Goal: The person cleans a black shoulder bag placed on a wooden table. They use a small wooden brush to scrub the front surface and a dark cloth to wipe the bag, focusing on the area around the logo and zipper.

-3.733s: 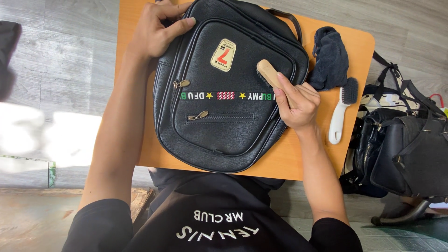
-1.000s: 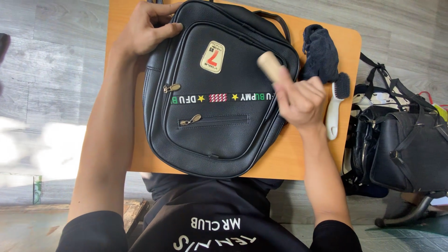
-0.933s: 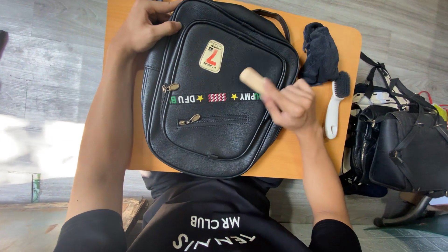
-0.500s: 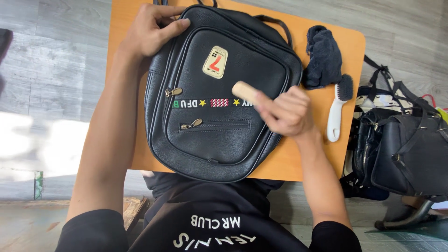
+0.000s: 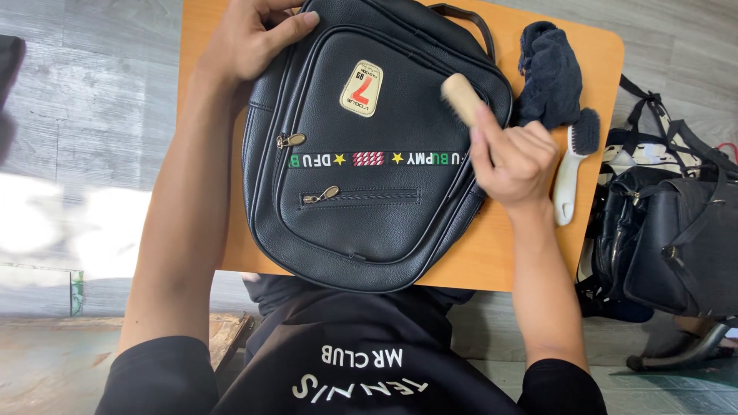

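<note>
Black backpack (image 5: 369, 192) in grained faux leather with a soft sheen, brassy metal zip pulls (image 5: 290, 141), pale wooden brush (image 5: 461, 96) (smooth, matt), dark blue fluffy cloth (image 5: 550, 73), white plastic brush (image 5: 570, 180), worktop (image 5: 492, 261) in smooth orange-toned wood laminate, grey wood-grain floor (image 5: 92, 92).

Grey plank floor (image 5: 92, 100), orange table (image 5: 600, 54)
</note>
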